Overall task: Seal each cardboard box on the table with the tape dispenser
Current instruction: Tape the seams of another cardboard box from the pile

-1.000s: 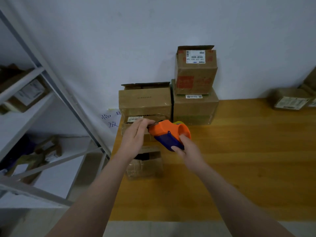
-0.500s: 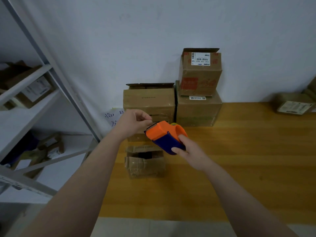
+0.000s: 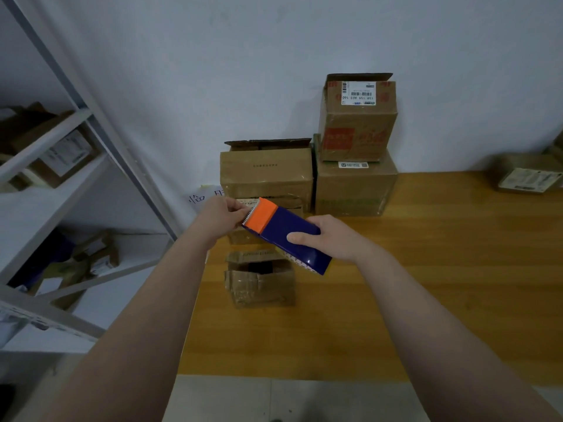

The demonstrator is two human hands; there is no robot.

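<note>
Orange at one end and dark blue along the rest, the tape dispenser (image 3: 286,236) is held in the air by the right hand (image 3: 332,239), whose thumb lies across the blue face with the fingers wrapped behind. The left hand (image 3: 222,217) has its fingers bunched at the toothed edge of the orange end; whether they pinch a strip of tape cannot be told. The dispenser's long axis runs on a slant, the orange toothed end pointing up and to the left toward the left hand, the blue end down and to the right.

Half a second ago it showed its rounded orange side and the roll's opening, with the left hand a fist just beside it. It has since been turned so the flat blue face looks up at the camera, and the left hand has closed onto the orange tip. The blue surface is glossy, and a white patterned edge shows along its lower side.

Below it, a small open box (image 3: 260,281) with crumpled tape sits near the left edge of the wooden table (image 3: 426,269). Behind, a brown box (image 3: 266,175) stands against the wall beside two stacked boxes (image 3: 356,153). A metal shelf (image 3: 76,147) stands to the left.
</note>
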